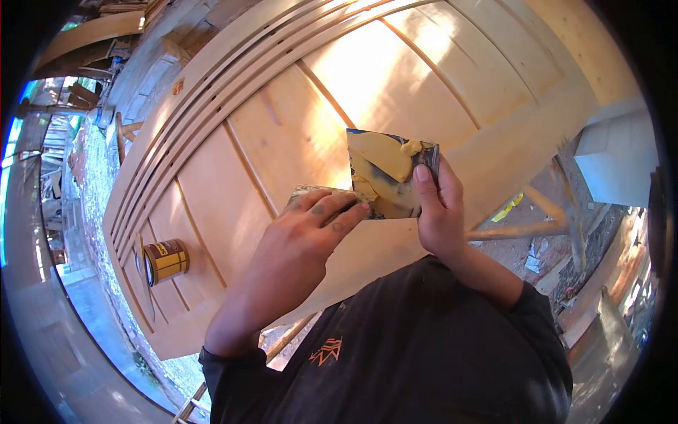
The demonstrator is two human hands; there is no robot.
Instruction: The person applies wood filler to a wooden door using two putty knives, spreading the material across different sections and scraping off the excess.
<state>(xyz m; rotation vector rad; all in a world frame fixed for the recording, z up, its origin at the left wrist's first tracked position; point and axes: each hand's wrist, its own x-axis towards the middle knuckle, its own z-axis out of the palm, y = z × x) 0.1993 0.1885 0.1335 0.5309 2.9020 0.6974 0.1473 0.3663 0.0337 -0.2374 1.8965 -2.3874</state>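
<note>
My right hand [441, 205] grips a thin, dark flat plate [385, 159] by its edge, thumb on top. Yellowish putty [381, 152] is smeared over the plate, with a thicker lump near my thumb. My left hand [304, 226] is closed on a putty-stained scraper [311, 189], whose working edge meets the left side of the plate. Part of the scraper is hidden under my fingers. Both hands are above a large pale wooden door panel [282, 134] with grooves and long slats along its far side.
A brown and yellow can [167, 260] lies near the panel's left end, with a thin stick or strip beside it. Wooden supports [522, 230] stand below the panel. A pale box-like block [618, 159] is at the right. Planks and debris lie around.
</note>
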